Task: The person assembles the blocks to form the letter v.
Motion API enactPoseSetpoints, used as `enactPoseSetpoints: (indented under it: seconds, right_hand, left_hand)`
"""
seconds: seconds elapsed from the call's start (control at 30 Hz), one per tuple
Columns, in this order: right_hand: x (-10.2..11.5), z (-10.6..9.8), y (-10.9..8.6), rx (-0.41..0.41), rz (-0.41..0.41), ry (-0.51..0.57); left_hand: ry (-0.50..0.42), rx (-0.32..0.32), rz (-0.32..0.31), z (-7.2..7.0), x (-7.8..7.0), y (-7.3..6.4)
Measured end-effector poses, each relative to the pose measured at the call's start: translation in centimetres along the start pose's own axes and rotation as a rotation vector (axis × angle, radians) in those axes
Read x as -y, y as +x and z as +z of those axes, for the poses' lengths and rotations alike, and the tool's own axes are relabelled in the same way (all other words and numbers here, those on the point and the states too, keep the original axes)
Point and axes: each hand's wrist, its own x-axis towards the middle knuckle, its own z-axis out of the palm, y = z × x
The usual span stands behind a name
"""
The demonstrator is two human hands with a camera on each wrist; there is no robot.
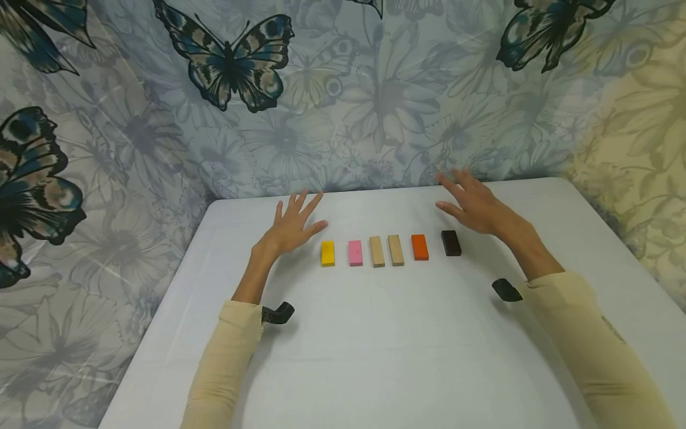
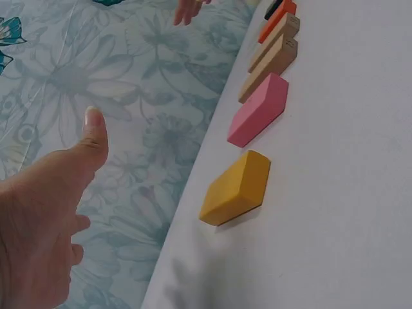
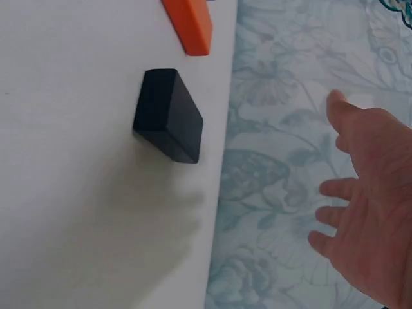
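Observation:
Several small rectangular blocks lie in a row on the white table. From left to right in the head view come a yellow block (image 1: pixel 328 254), a pink block (image 1: pixel 355 253), two pale wooden blocks (image 1: pixel 377 251) (image 1: pixel 396 250), an orange block (image 1: pixel 420 247) and a black block (image 1: pixel 451 243). My left hand (image 1: pixel 291 229), fingers spread, is raised beside the yellow block (image 2: pixel 237 188) and touches nothing. On the other side my right hand (image 1: pixel 474 204) hovers above and right of the black block (image 3: pixel 168 116), fingers spread and holding nothing.
The white table (image 1: pixel 375 357) runs back to a wall covered with butterfly-and-flower cloth (image 1: pixel 375 107). A black wrist device (image 1: pixel 278 313) sticks out at the left cuff, and another black device (image 1: pixel 506 290) at the right cuff.

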Motion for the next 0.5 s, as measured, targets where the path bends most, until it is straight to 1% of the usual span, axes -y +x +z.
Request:
enactPoseSetpoints:
  seconds: [0.13,0.23,0.33,0.43,0.5]
  right_hand:
    - [0.5,0.6,-0.8,-0.026,-0.050,-0.010]
    - [1.0,1.0,-1.4,-0.042,-0.093,-0.019]
    - [1.7,1.2,-2.0,-0.055,-0.122,-0.048]
    - [2.5,1.4,-2.5,-0.058,-0.142,-0.071]
    - [2.9,1.5,-2.8,-0.043,-0.148,-0.067]
  left_hand:
    - [-0.025,0.018,0.047,0.7,-0.6,-0.1]
    - [-0.020,0.033,0.079,1.1,-1.3,-0.3]
    - [0.010,0.032,0.138,1.3,-2.0,-0.6]
    - [0.030,0.026,0.211,1.4,-2.8,-0.7]
    - [0.031,0.023,0.252,1.4,-3.2,-0.8]
